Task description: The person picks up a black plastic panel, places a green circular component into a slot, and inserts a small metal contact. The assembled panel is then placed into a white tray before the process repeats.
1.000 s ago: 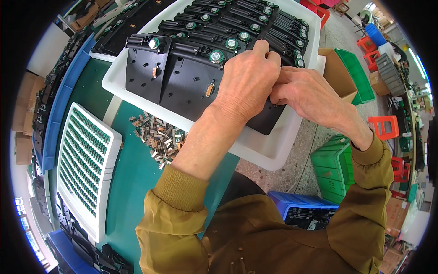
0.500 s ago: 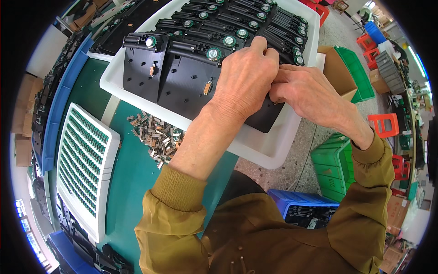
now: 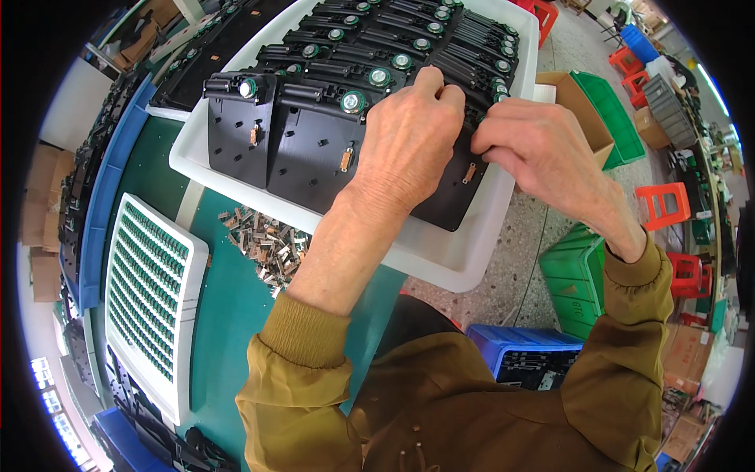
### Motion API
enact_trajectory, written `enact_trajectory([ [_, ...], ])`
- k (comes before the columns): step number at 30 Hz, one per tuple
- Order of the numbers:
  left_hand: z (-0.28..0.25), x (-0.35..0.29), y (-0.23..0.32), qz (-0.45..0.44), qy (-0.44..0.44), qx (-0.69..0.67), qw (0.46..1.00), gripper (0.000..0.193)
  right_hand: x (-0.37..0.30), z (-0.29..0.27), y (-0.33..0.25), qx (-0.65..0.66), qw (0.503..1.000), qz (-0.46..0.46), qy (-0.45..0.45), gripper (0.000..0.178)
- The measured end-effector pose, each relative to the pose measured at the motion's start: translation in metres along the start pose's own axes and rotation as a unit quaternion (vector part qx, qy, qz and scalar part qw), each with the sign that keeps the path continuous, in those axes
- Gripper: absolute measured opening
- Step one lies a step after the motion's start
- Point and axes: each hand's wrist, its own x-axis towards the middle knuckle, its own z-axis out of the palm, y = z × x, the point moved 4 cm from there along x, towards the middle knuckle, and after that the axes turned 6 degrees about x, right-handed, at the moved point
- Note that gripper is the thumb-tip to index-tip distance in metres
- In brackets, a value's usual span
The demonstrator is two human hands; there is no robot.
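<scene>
My left hand (image 3: 410,141) is closed over the upper part of a black plastic panel (image 3: 437,206), its fingertips hidden behind its own back. Just right of it, my right hand (image 3: 543,153) has thumb and fingers pinched together near the panel's right side; whatever lies between them is too small to tell. A small copper-coloured metal part (image 3: 469,172) sits on this panel between the two hands. Similar panels to the left carry like parts (image 3: 347,160) and round silver discs on green rings (image 3: 353,101). All lie in a white tray (image 3: 456,271).
Loose small metal parts (image 3: 266,244) are heaped on the green table (image 3: 228,354). To the left, a white foam tray (image 3: 185,330) holds rows of green pieces. A blue bin (image 3: 491,342), green crates (image 3: 572,283) and a cardboard box (image 3: 580,114) stand around to the right. Farther off is a red stool (image 3: 662,206).
My right hand has drawn away from my left, opening a gap between them. The copper-coloured part on the right panel now shows. The whole view has shifted slightly.
</scene>
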Motion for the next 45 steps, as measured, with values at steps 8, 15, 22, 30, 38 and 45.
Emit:
enact_trajectory([
  [8, -0.004, 0.001, 0.007, 0.025, -0.018, 0.011, 0.999, 0.033, -0.034, -0.009, 0.023, 0.146, 0.959, 0.189, 0.151, 0.009],
  [15, -0.003, 0.0, 0.005, -0.01, -0.05, 0.003, 0.999, 0.032, -0.05, 0.003, 0.028, 0.19, 0.94, 0.213, 0.186, 0.009],
  [22, -0.005, 0.001, 0.007, -0.007, -0.045, 0.015, 0.999, 0.033, -0.053, 0.007, 0.028, 0.221, 0.93, 0.214, 0.203, 0.009],
  [30, -0.005, -0.001, 0.007, -0.001, -0.047, 0.025, 0.999, 0.035, -0.056, 0.013, 0.027, 0.269, 0.91, 0.228, 0.216, 0.01],
  [38, -0.005, 0.0, 0.01, 0.002, -0.06, 0.039, 0.997, 0.037, -0.059, 0.013, 0.026, 0.268, 0.912, 0.202, 0.235, 0.01],
  [45, -0.006, -0.001, 0.013, 0.016, -0.056, 0.047, 0.997, 0.037, -0.062, 0.015, 0.025, 0.249, 0.919, 0.182, 0.247, 0.011],
])
